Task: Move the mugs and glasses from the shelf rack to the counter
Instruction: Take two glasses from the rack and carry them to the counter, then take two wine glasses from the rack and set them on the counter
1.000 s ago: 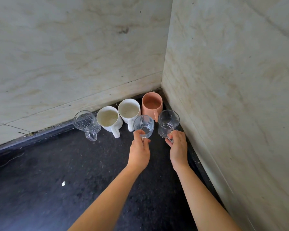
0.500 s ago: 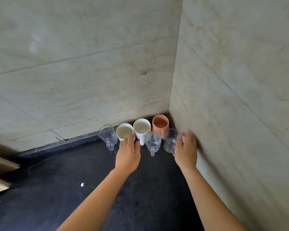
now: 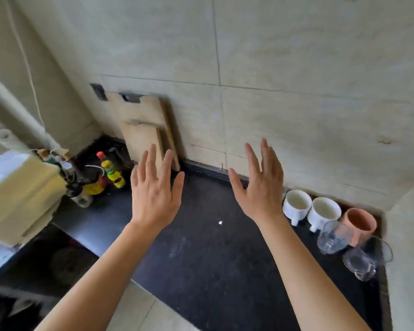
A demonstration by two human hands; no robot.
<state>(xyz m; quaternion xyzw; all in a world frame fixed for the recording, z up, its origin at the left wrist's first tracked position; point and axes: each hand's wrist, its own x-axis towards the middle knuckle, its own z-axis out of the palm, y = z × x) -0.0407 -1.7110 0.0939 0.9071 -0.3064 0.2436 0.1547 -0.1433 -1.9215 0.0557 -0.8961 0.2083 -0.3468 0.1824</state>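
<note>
Two white mugs [image 3: 296, 204] [image 3: 324, 210] and a terracotta mug [image 3: 360, 223] stand in a row against the wall in the right corner of the dark counter [image 3: 201, 247]. In front of them stand two clear glass mugs [image 3: 332, 237] [image 3: 367, 258]. My left hand [image 3: 154, 189] and my right hand [image 3: 258, 185] are raised above the counter's middle, fingers spread, holding nothing. My right hand partly hides whatever stands left of the white mugs. The shelf rack is out of view.
Wooden cutting boards [image 3: 144, 130] lean against the back wall. Several bottles [image 3: 93, 177] stand in the left corner beside a yellowish folded cloth [image 3: 17, 194]. A stove top [image 3: 65, 256] lies at the lower left. A tiled wall [image 3: 406, 247] closes the right side.
Both hands have let go of the glass mugs and pulled back, fingers spread. The view has swung left, so the mugs now sit at the right and the cutting boards and bottles appear.
</note>
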